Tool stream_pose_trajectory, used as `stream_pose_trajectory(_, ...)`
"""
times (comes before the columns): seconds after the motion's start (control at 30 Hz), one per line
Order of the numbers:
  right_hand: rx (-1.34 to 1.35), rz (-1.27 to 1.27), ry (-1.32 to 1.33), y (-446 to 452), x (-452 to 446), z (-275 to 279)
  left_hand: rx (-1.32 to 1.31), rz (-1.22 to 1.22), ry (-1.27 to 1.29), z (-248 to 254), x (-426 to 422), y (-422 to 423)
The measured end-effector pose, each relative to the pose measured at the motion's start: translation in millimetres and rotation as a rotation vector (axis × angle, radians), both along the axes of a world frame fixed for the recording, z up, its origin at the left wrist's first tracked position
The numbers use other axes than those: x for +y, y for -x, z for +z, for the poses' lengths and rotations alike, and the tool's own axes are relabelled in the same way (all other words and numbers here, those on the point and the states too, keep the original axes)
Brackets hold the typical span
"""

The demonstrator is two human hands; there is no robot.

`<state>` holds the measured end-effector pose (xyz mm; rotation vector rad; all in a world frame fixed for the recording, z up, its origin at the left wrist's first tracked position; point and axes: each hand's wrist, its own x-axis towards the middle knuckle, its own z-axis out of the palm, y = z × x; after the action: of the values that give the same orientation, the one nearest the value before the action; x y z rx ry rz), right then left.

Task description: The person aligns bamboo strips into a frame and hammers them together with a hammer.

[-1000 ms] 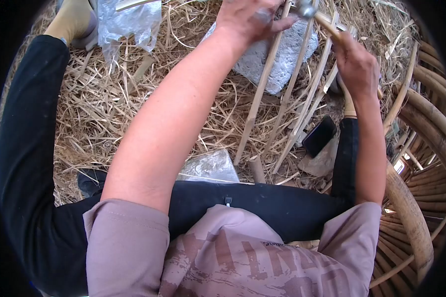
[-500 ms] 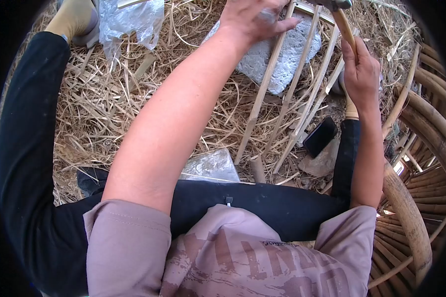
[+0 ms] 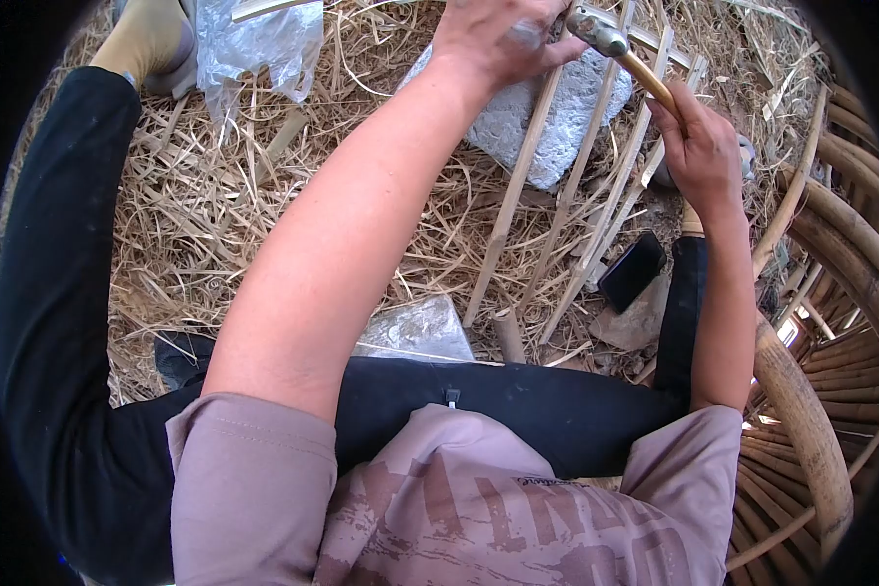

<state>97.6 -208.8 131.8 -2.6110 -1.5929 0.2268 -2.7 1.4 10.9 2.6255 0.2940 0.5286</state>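
My right hand (image 3: 698, 146) is wrapped around the wooden handle of a hammer (image 3: 649, 78). The metal head of the hammer is close beside the thumb of my left hand (image 3: 498, 39), at the top of the view. That left hand grips a long bamboo strip (image 3: 518, 186) near its upper end, with the thumb across it; the other fingertips are partly cut off or hidden. More bamboo strips (image 3: 606, 210) run alongside, joined to a crosspiece (image 3: 645, 39). Under the strips is a flat grey stone (image 3: 518, 132).
Straw and shavings (image 3: 205, 225) cover the ground. A black phone (image 3: 632, 272) lies on a stone by my right leg. Curved bamboo framework (image 3: 801, 420) stands on the right. A plastic bag (image 3: 259, 54) lies at upper left, and a pale block (image 3: 415, 327) before my lap.
The hammer has swung down and to the left, its head now beside my left thumb. My right hand has tilted with it, while my left hand has stayed nearly still.
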Motion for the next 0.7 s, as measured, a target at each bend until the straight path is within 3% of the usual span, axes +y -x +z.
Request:
stream_pose_trajectory(0.3,0.020,-0.299,-0.092,-13,5,5,0.000,-0.003,0.019,1,1,2)
stream_pose_trajectory(0.53,0.023,-0.148,-0.129,4,6,6,0.028,-0.006,-0.019,3,1,3)
stream_pose_trajectory(0.7,0.101,-0.244,-0.208,6,4,-7,0.042,-0.006,-0.018,3,0,2)
